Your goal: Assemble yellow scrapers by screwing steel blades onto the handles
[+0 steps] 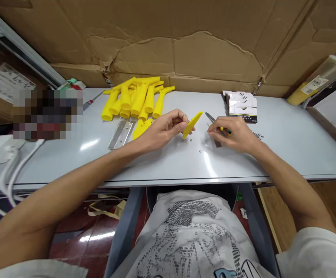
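My left hand grips a flat yellow plastic piece between thumb and fingers, tilted above the table. To its right, my right hand has its thumb and fingertips pinched together; whatever they hold is too small to make out. A pair of pliers shows its dark jaws and part of a green and yellow handle by the right fingers; whether it lies under the hand or is held, I cannot tell. Two small metal bits lie on the tabletop below the hands. A small brown piece is partly hidden under the right hand.
Yellow plastic handles are piled at the back left. Metal plates and more flat yellow pieces lie before them. Printed cards are stacked at the back right, with small screws nearby. White cables hang at the left edge.
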A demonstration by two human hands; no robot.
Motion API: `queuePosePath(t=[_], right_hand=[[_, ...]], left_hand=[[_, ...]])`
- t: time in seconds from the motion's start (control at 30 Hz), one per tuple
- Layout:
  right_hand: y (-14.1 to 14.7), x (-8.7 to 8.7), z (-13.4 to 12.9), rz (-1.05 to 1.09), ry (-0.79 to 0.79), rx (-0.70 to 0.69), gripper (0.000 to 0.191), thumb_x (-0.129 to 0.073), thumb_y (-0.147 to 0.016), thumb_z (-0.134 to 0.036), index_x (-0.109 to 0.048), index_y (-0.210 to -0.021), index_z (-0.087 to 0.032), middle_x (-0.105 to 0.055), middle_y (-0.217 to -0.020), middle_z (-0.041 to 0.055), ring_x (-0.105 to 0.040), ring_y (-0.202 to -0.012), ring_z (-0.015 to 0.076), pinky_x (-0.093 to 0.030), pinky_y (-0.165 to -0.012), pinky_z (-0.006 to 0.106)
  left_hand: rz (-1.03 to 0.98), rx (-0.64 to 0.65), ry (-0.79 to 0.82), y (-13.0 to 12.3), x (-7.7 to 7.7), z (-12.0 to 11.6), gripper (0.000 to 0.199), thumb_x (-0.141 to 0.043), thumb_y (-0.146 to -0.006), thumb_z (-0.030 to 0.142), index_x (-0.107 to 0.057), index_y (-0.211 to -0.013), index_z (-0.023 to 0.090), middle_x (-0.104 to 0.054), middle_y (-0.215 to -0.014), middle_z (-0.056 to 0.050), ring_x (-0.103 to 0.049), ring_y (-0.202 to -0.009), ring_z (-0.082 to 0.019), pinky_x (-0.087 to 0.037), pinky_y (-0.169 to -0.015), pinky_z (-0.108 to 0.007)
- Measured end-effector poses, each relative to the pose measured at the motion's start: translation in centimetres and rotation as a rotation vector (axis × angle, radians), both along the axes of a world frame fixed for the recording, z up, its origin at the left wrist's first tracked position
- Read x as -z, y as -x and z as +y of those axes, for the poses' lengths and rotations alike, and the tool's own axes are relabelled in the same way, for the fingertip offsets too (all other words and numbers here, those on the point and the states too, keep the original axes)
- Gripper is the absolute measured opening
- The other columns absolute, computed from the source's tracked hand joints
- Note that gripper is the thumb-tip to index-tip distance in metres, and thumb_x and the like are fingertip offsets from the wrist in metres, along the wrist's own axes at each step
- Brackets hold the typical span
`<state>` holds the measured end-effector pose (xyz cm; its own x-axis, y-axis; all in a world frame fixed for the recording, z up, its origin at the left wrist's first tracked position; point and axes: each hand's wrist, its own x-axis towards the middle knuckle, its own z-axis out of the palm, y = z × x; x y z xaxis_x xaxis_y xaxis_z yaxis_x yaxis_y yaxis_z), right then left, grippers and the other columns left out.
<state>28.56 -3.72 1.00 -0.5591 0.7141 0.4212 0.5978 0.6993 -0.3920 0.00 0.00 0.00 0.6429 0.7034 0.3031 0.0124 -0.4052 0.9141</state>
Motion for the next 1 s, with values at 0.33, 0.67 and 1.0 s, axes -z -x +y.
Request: queuePosePath(t=[0.33,0.67,1.0], right_hand=[[2.5,2.9,0.7,-0.134,0.024,-0.299,0.031,-0.052,-0.113,-0.031,-0.082,-0.111,-0.023,-0.075,-0.117,0.0094,-0.067,-0.106,0.0211,-0.056,-0.096,0.038],[2.5,2.8,0.4,-0.132,0.167,-0.167,0.025,-0.055,-0.108,-0.025,-0.078,-0.117,-0.019,-0.071,-0.118,0.0113,-0.067,-0.104,0.0216,-0.052,-0.096,0.037],[2.1,0.9,-0.3,-0.165,0.083,-0.084,0.022,-0.050,-0.105,-0.021,-0.070,-0.094,-0.021,-0.072,-0.100,0.0090,-0.067,-0.094,0.0218,-0.053,-0.086,0.039]], left_hand=[[0.435,-0.536,-0.490,3.2,-3.2,1.0,0.029,-0.067,-0.101,0.040,-0.064,-0.123,0.021,-0.072,-0.103,-0.003,-0.067,-0.087,-0.018,-0.053,-0.087,-0.036],[1.233,-0.595,-0.504,3.8,-3.8,-0.5,0.037,-0.053,-0.104,0.045,-0.070,-0.125,0.019,-0.078,-0.110,-0.015,-0.073,-0.105,-0.035,-0.054,-0.097,-0.049],[1.170,-0.606,-0.914,2.9,-0.2,-2.5,0.036,-0.053,-0.101,0.046,-0.071,-0.090,0.017,-0.072,-0.082,-0.013,-0.070,-0.077,-0.030,-0.057,-0.072,-0.041]])
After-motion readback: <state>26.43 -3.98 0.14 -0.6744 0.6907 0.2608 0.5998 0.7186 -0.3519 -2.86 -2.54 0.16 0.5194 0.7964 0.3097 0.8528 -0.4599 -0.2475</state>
